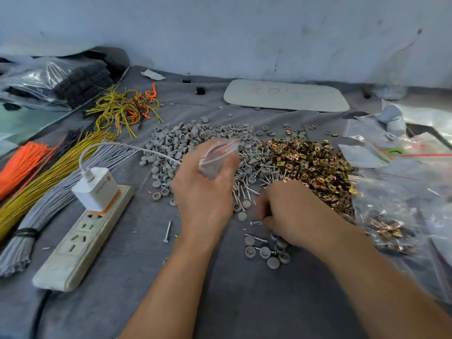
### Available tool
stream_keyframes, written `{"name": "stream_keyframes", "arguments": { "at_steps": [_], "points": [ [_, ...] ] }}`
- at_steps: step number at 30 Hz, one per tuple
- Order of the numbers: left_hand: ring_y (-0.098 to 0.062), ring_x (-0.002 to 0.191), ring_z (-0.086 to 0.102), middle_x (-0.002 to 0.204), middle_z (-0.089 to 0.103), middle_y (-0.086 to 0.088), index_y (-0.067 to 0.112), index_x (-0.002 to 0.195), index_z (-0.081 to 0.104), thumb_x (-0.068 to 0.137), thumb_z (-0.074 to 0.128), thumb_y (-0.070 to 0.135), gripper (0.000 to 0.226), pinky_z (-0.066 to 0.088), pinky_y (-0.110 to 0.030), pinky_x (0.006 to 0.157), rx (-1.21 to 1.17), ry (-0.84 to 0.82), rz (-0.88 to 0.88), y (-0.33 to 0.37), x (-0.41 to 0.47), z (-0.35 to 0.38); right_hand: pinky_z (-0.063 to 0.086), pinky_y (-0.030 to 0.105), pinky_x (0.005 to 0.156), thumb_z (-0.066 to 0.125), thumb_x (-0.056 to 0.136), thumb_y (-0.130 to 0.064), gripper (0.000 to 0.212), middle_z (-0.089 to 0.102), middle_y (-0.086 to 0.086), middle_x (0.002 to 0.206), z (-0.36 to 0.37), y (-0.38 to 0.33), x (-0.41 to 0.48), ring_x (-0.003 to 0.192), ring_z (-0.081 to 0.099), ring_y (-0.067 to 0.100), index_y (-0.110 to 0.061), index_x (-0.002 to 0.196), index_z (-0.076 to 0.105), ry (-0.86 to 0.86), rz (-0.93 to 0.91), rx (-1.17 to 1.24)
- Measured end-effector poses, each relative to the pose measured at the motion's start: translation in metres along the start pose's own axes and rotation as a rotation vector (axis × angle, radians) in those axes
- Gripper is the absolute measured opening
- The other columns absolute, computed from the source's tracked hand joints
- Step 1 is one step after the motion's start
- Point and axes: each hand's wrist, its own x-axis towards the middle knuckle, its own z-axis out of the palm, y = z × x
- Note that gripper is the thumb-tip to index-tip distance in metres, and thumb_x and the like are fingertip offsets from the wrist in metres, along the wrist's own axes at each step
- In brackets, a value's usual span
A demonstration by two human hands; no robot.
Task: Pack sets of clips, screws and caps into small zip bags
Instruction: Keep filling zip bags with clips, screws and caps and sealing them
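Grey cloth (137, 277): covers the work surface.
Power strip (80, 238), off-white: lies left of the fingers (190, 167) of the left hand (203, 194), nearer the viewer.
Charger (96, 188), white: plugged into the strip's far end. Its cable (127, 146) arcs toward those fingers.
Wires, far left of the fingers, side by side: orange bundle (22, 160), yellow bundle (49, 172), grey bundle (49, 204).
Loose tangle (124, 107) of yellow and orange wires: beyond and left of the fingers.
White panel (286, 95), faint red writing: well beyond the fingers, by the wall (244, 33).
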Motion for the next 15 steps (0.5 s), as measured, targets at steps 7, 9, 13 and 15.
{"name": "stream_keyframes", "arguments": {
  "at_steps": [7, 9, 13, 15],
  "points": [
    [0.0, 0.098, 0.071, 0.099, 0.077, 0.02, 0.042, 0.098, 0.075, 0.085, 0.078, 0.034, 0.015, 0.057, -0.033, 0.091, 0.066, -0.086, 0.03, 0.002, -0.001, 0.001, 0.034, 0.03, 0.072, 0.053, 0.092, -0.013, 0.012, 0.041, -0.007, 0.072, 0.005, -0.013, -0.008, 0.098, 0.066, 0.023, -0.024, 0.094, 0.057, -0.06, -0.162, -0.386],
    [0.003, 0.097, 0.07, 0.097, 0.076, 0.024, 0.046, 0.094, 0.074, 0.083, 0.077, 0.036, 0.015, 0.056, -0.031, 0.091, 0.102, -0.113, 0.054, 0.003, -0.002, 0.001, 0.027, 0.031, 0.075, 0.055, 0.09, -0.012, 0.015, 0.032, -0.008, 0.07, 0.004, -0.016, -0.011, 0.095, 0.063, 0.023, -0.027, 0.09, 0.049, -0.04, -0.205, -0.41],
    [0.005, 0.095, 0.07, 0.096, 0.076, 0.024, 0.041, 0.099, 0.077, 0.081, 0.077, 0.04, 0.018, 0.057, -0.031, 0.09, 0.144, -0.137, 0.041, 0.003, -0.002, 0.0, 0.037, 0.034, 0.069, 0.055, 0.09, -0.009, 0.019, 0.05, -0.007, 0.075, 0.001, -0.005, -0.009, 0.076, 0.054, 0.021, -0.026, 0.09, 0.046, 0.002, -0.037, -0.149],
    [0.005, 0.094, 0.07, 0.095, 0.076, 0.023, 0.041, 0.1, 0.077, 0.08, 0.077, 0.043, 0.02, 0.057, -0.031, 0.089, 0.166, -0.156, 0.034, 0.002, -0.002, 0.0, 0.048, 0.035, 0.067, 0.055, 0.096, -0.012, 0.017, 0.063, -0.006, 0.084, -0.007, 0.004, -0.009, 0.075, 0.061, 0.017, -0.029, 0.092, 0.051, 0.103, 0.104, 0.034]
  ]
}}
